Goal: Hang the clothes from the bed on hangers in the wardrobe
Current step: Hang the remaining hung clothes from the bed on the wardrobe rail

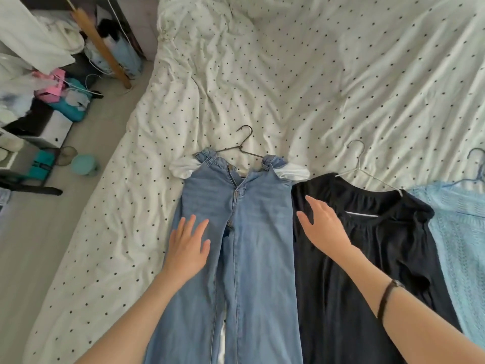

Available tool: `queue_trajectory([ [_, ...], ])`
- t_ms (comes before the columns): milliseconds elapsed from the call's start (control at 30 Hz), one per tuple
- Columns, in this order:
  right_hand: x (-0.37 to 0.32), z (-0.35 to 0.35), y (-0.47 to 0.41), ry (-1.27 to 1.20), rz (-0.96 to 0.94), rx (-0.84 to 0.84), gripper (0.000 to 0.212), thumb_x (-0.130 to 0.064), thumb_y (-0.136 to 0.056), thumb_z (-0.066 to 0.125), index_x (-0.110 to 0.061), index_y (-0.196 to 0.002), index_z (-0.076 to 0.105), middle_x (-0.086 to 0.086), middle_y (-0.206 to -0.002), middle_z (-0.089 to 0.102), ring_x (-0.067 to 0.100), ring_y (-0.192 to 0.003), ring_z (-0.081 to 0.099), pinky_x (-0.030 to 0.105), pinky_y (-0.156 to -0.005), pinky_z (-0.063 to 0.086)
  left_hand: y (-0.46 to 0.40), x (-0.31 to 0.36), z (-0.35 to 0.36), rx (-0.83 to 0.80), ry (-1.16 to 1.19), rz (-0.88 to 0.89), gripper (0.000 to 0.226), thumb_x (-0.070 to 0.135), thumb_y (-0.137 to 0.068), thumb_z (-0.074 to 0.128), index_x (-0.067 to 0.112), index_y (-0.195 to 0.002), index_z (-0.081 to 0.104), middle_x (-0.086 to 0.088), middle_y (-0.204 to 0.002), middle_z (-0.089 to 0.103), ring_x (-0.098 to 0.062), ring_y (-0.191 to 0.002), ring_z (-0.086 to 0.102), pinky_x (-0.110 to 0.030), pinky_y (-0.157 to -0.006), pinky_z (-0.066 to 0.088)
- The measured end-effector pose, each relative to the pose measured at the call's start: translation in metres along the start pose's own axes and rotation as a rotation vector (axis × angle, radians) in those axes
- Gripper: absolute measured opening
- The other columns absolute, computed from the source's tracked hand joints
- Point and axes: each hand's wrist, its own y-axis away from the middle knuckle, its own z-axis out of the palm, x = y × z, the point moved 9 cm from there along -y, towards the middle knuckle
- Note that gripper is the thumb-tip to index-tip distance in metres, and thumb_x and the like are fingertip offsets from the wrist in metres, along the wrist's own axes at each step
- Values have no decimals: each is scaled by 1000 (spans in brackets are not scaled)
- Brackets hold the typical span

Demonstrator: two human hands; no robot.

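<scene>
Blue jeans [252, 232] lie flat on the bed [315, 74], their waistband threaded on a dark wire hanger [245, 143]; white pocket linings stick out at both sides. To the right lies a black top [367, 258] on a white wire hanger [358, 164], then a light blue knit [462, 245] on a blue hanger [476, 164]. My left hand [189, 248] rests flat and open on the left leg of the jeans. My right hand [322, 224] is open, fingers spread, over the black top at the jeans' right edge.
The bed has a white dotted cover. On the floor at the left stand cluttered boxes [55, 127], a pink item [52, 82], a teal cup [84, 164] and a wooden pole [105, 48]. The wardrobe is out of view.
</scene>
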Motion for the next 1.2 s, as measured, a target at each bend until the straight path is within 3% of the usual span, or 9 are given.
queue_trajectory([
  [200, -5, 11, -130, 113, -32, -15, 57, -33, -98, 40, -5, -144, 21, 17, -140, 40, 31, -128, 37, 39, -104, 30, -123, -11, -8, 72, -38, -28, 53, 29, -98, 37, 16, -147, 21, -16, -155, 10, -32, -142, 8, -45, -114, 14],
  [333, -13, 39, -194, 149, -61, -32, 49, -34, -98, 35, -6, -138, 30, 17, -136, 44, 33, -124, 41, 40, -105, 28, -172, -24, 19, -48, -101, -56, 63, 42, -97, 34, 25, -149, 3, -10, -156, -8, -31, -143, -6, -45, -115, 4],
  [500, -14, 69, -235, 274, -38, -84, 48, -45, -96, 37, -4, -119, 46, 16, -117, 53, 34, -110, 47, 40, -90, 38, -177, -29, 49, -84, -159, -92, 70, 50, -95, 32, 27, -147, -8, -8, -154, -18, -27, -143, -7, -48, -113, 3],
  [567, -7, 67, -242, 156, 26, -121, 43, -49, -94, 41, -8, -92, 53, 10, -90, 58, 31, -91, 52, 37, -78, 38, -178, -30, 47, -104, -135, -110, 69, 49, -96, 33, 28, -147, -8, -6, -155, -18, -27, -143, -5, -48, -113, 4],
  [667, -5, 57, -230, -67, 94, -114, 45, -51, -89, 49, -16, -62, 38, 0, -60, 46, 26, -70, 48, 34, -73, 33, -173, -27, 35, -75, -25, -105, 66, 44, -97, 33, 27, -148, -5, -8, -156, -9, -28, -144, -1, -48, -114, 6],
  [867, -12, 19, -140, -229, 91, -19, 39, -46, -85, 59, -24, -60, 41, -9, -57, 45, 15, -63, 45, 30, -73, 30, -137, 3, -65, 406, 17, 25, 51, 22, -97, 43, 7, -143, 29, -25, -148, 24, -44, -136, 22, -59, -107, 21],
  [1033, -11, -32, -66, -367, 73, 111, 30, -47, -77, 67, -20, -67, 59, -9, -58, 52, 24, -77, 54, 35, -72, 36, -106, 13, -134, 432, -88, -12, 48, 27, -99, 29, 7, -143, 29, -14, -149, 31, -35, -140, 16, -56, -111, 8],
  [1133, -9, -79, -15, -421, 54, 197, 27, -43, -76, 71, -21, -63, 60, -8, -53, 49, 21, -71, 52, 23, -60, 33, -67, 35, -163, 404, -76, 120, 48, 38, -97, 31, 3, -122, 51, -17, -117, 57, -39, -113, 50, -55, -98, 30],
  [1200, -7, -113, 27, -456, 43, 271, 32, -36, -76, 72, -20, -55, 53, -7, -49, 43, 12, -55, 42, 18, -51, 28, -31, 60, -188, 457, -31, 221, 37, 33, -95, 43, 2, -109, 57, -16, -102, 61, -37, -95, 57, -49, -89, 38],
])
